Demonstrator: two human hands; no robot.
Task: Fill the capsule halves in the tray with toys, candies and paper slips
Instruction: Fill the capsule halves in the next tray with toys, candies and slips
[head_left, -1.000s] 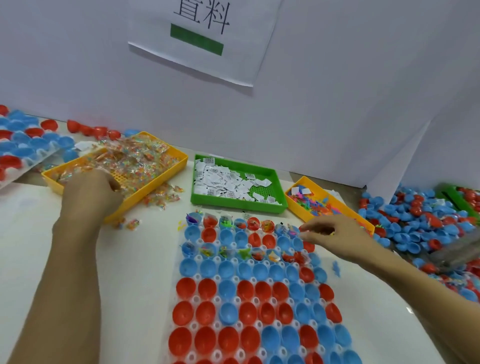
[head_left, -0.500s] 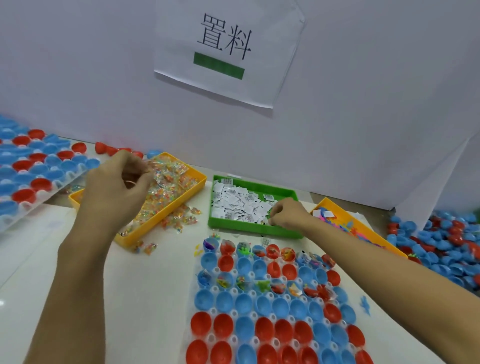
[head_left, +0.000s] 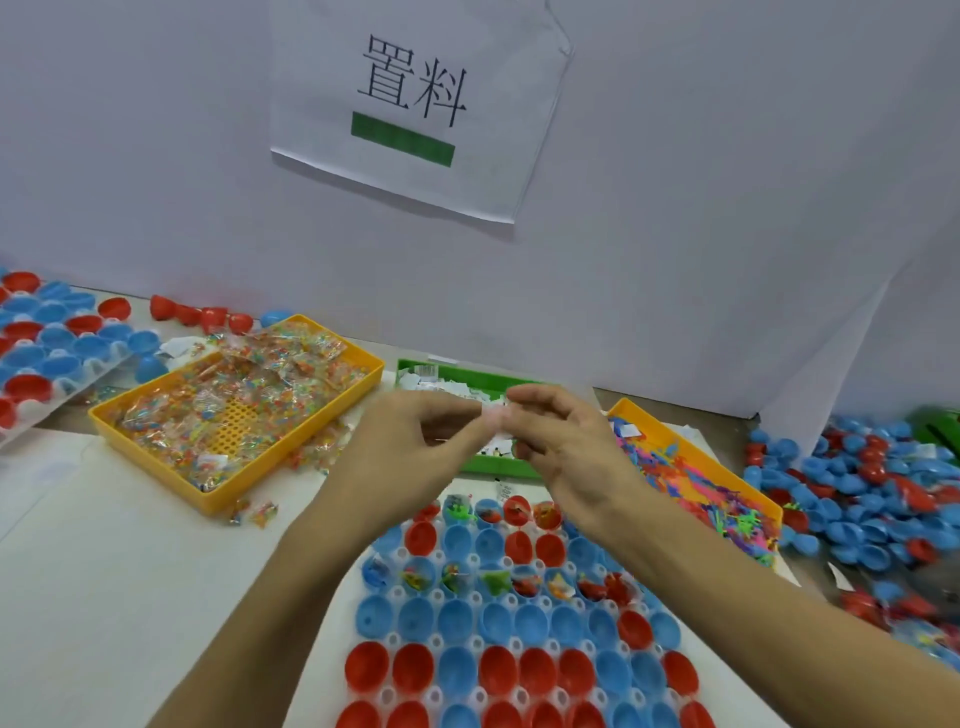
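**Both hands meeting over the slip tray**

The left hand (head_left: 410, 447) and the right hand (head_left: 561, 447) are coming together above the far end of the capsule tray (head_left: 519, 696), fingertips almost touching. Between them a small pale, blurred item (head_left: 493, 415) is being pinched; it looks like a paper slip or a clear packet, but I cannot tell which. The left thumb and forefinger are pressing together on it, and the right fingers are curling round its other end.

Directly behind the fingertips the green tray (head_left: 415, 366) of white paper slips is lying, partly hidden by the hands. To the left of the fingers the yellow tray (head_left: 228, 496) is holding wrapped candies, with a few packets spilled just beside it. To the right of the fingers an orange tray (head_left: 748, 486) is holding bright plastic toys. Below the wrists, the red and blue capsule halves are sitting in rows; the ones nearest the fingers are holding items, the nearer rows are bare. Loose capsule halves (head_left: 872, 493) are piling far right.
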